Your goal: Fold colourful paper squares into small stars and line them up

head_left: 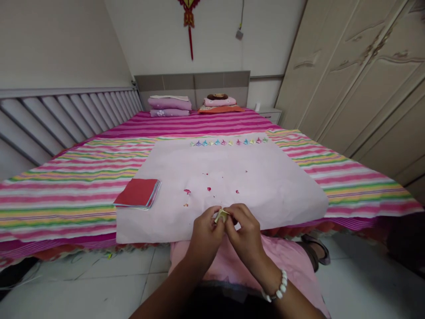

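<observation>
A small piece of pale yellow folded paper (222,215) is pinched between my two hands, just above the front edge of a white sheet (282,186). My left hand (206,230) grips its left side, fingers curled. From the right, my right hand (244,228) holds it with thumb and fingertips; a white bead bracelet circles that wrist. The fingers cover part of the paper, so its full shape is hidden. Along the sheet's far edge lies a row of several small folded paper pieces (217,142) in blue, pink, yellow, green and purple.
A stack of square paper (137,192), red on top, lies at the sheet's left. Red scraps (187,192) dot the middle. Under the sheet is a bed with a striped cover (76,186); a pink cushion (275,261) is beneath my forearms. Folded bedding (170,105) sits by the headboard.
</observation>
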`<act>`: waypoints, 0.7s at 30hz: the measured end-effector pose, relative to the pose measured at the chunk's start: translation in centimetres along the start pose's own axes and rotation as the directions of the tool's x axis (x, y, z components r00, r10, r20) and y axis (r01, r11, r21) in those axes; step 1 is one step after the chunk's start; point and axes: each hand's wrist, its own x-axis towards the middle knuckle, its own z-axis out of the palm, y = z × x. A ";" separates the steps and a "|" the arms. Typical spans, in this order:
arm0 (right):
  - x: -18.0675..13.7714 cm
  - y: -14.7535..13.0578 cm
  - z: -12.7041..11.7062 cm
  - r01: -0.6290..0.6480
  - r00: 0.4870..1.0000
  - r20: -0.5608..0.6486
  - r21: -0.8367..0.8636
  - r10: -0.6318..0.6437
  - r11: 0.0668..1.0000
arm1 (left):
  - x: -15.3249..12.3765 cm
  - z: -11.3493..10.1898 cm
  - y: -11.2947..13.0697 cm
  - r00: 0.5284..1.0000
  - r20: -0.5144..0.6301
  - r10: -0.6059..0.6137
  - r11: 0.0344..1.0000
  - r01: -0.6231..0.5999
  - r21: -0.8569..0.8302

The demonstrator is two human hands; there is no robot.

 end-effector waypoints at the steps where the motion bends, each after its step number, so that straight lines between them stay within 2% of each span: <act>1: 0.0 -0.1 -0.1 -0.026 1.000 -0.007 0.028 0.026 0.999 | -0.1 0.0 -0.2 1.000 -0.007 0.002 1.000 -0.002 0.000; 5: 0.2 0.1 -0.5 -0.180 0.982 -0.008 0.240 0.187 0.954 | -0.2 -0.4 -0.6 0.999 -0.028 0.043 0.997 -0.045 -0.068; 8: 0.4 0.4 -0.8 -0.302 0.947 0.037 0.430 0.318 0.851 | -0.1 -0.8 -0.2 0.999 -0.003 0.046 0.983 -0.046 -0.179; 10: 0.6 0.4 -1.0 -0.362 0.923 0.076 0.506 0.377 0.783 | 0.0 -1.2 0.3 0.999 0.032 -0.001 0.963 0.010 -0.268; 14: 0.7 0.5 -1.5 -0.429 0.891 0.143 0.576 0.430 0.696 | 0.0 -1.9 1.1 0.970 0.193 -0.145 0.877 0.216 -0.428; 16: 0.7 0.5 -1.7 -0.464 0.874 0.203 0.618 0.441 0.635 | -0.1 -2.3 1.2 0.950 0.272 -0.153 0.840 0.270 -0.471; 18: 0.6 0.5 -1.8 -0.501 0.855 0.279 0.659 0.436 0.560 | -0.1 -2.5 1.1 0.953 0.272 -0.134 0.838 0.256 -0.483; 21: 0.4 0.5 -1.6 -0.548 0.829 0.361 0.682 0.428 0.485 | 0.0 -2.5 0.9 0.975 0.180 -0.132 0.886 0.197 -0.420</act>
